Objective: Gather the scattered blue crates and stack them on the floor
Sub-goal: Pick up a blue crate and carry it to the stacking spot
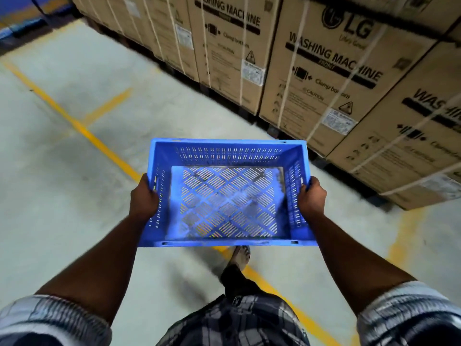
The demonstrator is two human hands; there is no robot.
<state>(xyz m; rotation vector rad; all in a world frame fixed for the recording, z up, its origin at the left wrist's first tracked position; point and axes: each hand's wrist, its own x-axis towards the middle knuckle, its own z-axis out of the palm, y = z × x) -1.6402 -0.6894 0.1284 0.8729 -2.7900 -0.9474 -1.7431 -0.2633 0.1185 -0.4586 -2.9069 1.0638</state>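
I hold one empty blue crate (228, 156) with a slotted bottom and slotted walls, level in front of my waist and well above the floor. My left hand (143, 198) grips its left short wall, fingers curled over the rim. On the opposite short wall my right hand (311, 197) grips in the same way. No other blue crate shows in the head view.
A row of tall cardboard washing-machine boxes (321, 71) runs along the right and back. The grey concrete floor (62, 171) carries yellow lines (99, 143) running diagonally under the crate. My foot (240, 255) steps on the line below the crate. Blue shapes (22, 23) lie far left.
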